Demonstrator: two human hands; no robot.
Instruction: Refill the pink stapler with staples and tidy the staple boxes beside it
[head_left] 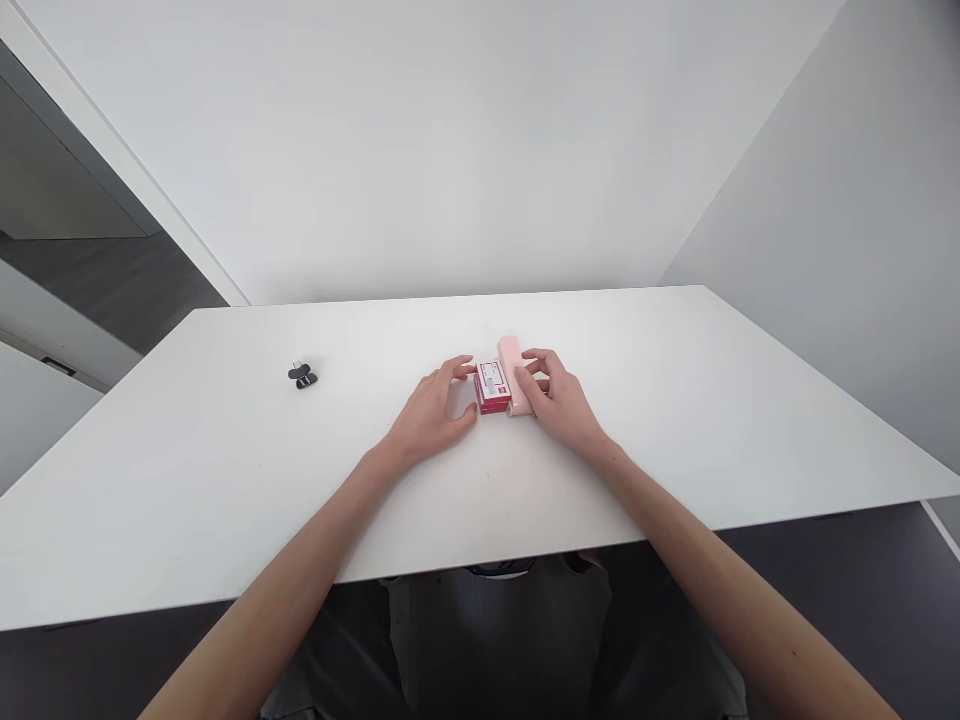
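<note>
A small red and white box (492,388) lies near the middle of the white table (225,480). Right beside it, on its right, lies a pale pink oblong object (514,372). My left hand (433,412) rests on the table at the box's left side, fingers curled, with the fingertips touching the box. My right hand (559,396) is at the pink object's right side, fingers bent and pinching it. Both things sit on the table surface.
A small black object (303,376) lies on the table at the left, well apart from my hands. White walls stand behind and to the right of the table. The table's near edge runs below my forearms.
</note>
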